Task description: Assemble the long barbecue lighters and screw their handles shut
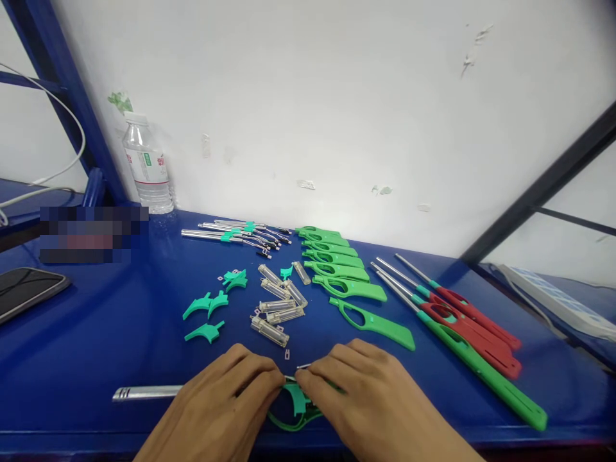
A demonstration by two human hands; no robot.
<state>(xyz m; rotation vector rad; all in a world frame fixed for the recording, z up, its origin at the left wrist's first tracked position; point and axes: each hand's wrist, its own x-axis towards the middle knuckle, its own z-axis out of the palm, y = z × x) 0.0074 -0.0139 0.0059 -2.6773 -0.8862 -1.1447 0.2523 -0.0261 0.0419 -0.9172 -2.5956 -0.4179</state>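
At the table's front edge lies a partly assembled green long-neck lighter [299, 403], its metal tube [147, 393] pointing left. My left hand [228, 401] is closed over the lighter near the tube, with the fingertips at the top of its trigger area. My right hand [360, 398] is closed over the handle end, its fingers close to the left ones. A thin metal piece [303, 366] sticks out by the right fingertips. Between the hands a teal trigger [297, 399] shows inside the guard. My palms hide most of the lighter body.
Ahead lie clear fuel tanks [275, 306], teal triggers [206, 331], metal tubes with wires [226, 236] and several green handle halves [373, 324]. Red lighters [481, 340] and a green lighter [486, 369] lie right. A water bottle [148, 170], phone [29, 289] and power strip [553, 301] sit farther out.
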